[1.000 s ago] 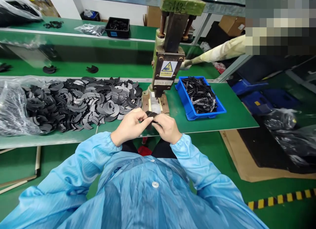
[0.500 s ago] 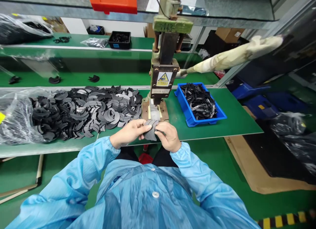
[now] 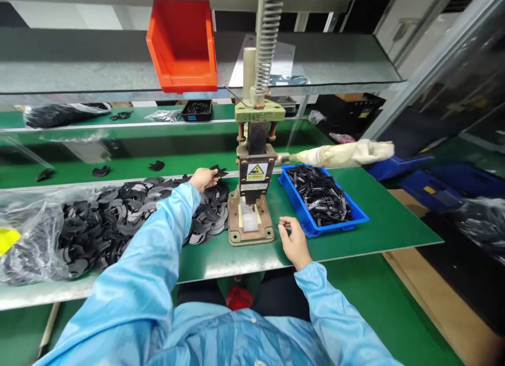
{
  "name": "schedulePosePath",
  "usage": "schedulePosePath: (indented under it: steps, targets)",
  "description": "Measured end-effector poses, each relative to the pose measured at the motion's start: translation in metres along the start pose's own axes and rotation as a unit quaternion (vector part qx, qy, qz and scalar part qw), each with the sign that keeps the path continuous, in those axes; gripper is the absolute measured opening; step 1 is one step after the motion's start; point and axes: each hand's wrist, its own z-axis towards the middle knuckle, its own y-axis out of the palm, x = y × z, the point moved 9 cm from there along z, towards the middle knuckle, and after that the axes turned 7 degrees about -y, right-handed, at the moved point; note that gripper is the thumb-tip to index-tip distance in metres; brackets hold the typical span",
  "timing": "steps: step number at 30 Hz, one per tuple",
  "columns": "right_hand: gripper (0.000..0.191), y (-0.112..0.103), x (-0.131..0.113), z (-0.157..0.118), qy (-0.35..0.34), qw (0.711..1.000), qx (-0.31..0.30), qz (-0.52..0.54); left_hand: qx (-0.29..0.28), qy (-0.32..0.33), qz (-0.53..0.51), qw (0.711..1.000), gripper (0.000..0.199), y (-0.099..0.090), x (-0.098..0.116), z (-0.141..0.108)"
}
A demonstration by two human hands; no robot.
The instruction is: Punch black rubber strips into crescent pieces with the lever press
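Observation:
My left hand (image 3: 204, 180) reaches over the far right end of a pile of curved black plastic pieces (image 3: 130, 211). Its fingers are closed on the edge of one dark curved piece (image 3: 218, 171) near the table's back edge. On the right, my right hand (image 3: 294, 243) hovers by the front corner of a blue tray (image 3: 311, 230), fingers loosely bent and apart, holding nothing. Between my hands stands a hand press (image 3: 254, 176) with a warning label; a pale block lies on its base (image 3: 232, 234).
Narrow black parts (image 3: 321, 195) fill the blue tray. The press's wrapped lever (image 3: 343, 154) sticks out to the right above it. A clear plastic bag (image 3: 33, 250) lies at the left. An orange bin (image 3: 185, 84) hangs at the upper shelf edge.
My hands have parted from the curved piece held together before the press. The left has gone forward and left to the pile's far end, the right toward the tray. My view has tilted up.

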Motion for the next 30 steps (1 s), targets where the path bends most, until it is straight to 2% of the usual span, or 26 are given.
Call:
schedulePosePath:
  steps: [2,5,7,9,11,13,16,18,20,22,25,30]
  targets:
    - [0.030,0.001,0.001,0.001,0.000,1.000,-0.006,-0.004,0.017,0.011,-0.004,1.000,0.013,0.004,0.016,0.019]
    - [0.029,0.001,0.002,0.000,0.004,1.000,-0.011,-0.011,0.051,0.029,-0.007,0.998,0.010,-0.001,0.025,0.035]
    - [0.029,0.001,0.003,-0.001,0.005,1.000,-0.017,-0.010,0.074,0.046,-0.011,0.996,0.011,-0.010,0.023,0.034]
    - [0.029,0.003,0.003,0.000,0.003,1.000,-0.023,-0.006,0.083,0.084,-0.013,0.993,0.010,-0.019,0.019,0.020]
    - [0.030,0.004,0.001,0.001,0.000,1.000,-0.026,-0.002,0.075,0.151,-0.003,0.986,0.022,-0.025,0.014,-0.010]
    - [0.031,0.005,-0.003,0.001,-0.007,1.000,-0.026,0.001,0.050,0.218,0.025,0.974,0.037,-0.024,-0.002,-0.053]
    - [0.032,0.005,-0.019,-0.002,-0.027,0.999,-0.033,0.003,0.000,0.260,0.115,0.959,0.048,-0.014,-0.052,-0.122]
    - [0.033,0.003,-0.034,-0.005,-0.044,0.998,-0.045,0.003,-0.053,0.294,0.211,0.931,0.045,-0.003,-0.093,-0.162]
    - [0.033,-0.002,-0.050,-0.007,-0.063,0.996,-0.061,0.003,-0.086,0.331,0.250,0.906,0.041,0.001,-0.128,-0.191]
    - [0.032,-0.013,-0.062,-0.004,-0.076,0.995,-0.068,-0.003,-0.098,0.358,0.253,0.893,0.030,0.000,-0.152,-0.207]
    - [0.029,-0.048,-0.063,0.012,-0.071,0.996,-0.041,-0.037,-0.097,0.383,0.242,0.886,0.006,-0.002,-0.169,-0.214]
    - [0.025,-0.135,-0.021,0.057,-0.015,0.990,0.058,-0.124,-0.109,0.387,0.247,0.882,0.007,0.002,-0.171,-0.212]
